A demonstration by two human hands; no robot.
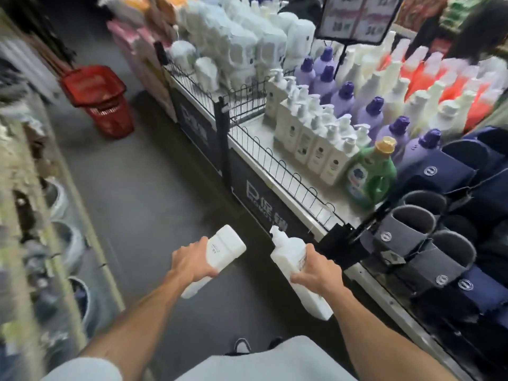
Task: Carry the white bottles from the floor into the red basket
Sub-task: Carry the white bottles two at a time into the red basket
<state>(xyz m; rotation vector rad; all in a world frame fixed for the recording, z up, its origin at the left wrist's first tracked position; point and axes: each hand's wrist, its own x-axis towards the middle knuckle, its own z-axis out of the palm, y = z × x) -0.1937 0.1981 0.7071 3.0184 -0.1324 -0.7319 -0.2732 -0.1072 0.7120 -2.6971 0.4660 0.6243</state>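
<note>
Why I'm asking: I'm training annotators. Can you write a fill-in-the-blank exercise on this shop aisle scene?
1. The left hand grips a ____ bottle.
2. The right hand grips a second bottle topped with a ____.
3. The basket standing on the floor ahead is ____ in colour.

Missing words: white; pump; red.

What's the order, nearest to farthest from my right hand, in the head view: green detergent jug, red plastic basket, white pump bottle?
1. White pump bottle, gripped in the right hand.
2. Green detergent jug, on the display shelf, ahead to the right.
3. Red plastic basket, on the floor, far ahead left.
</note>
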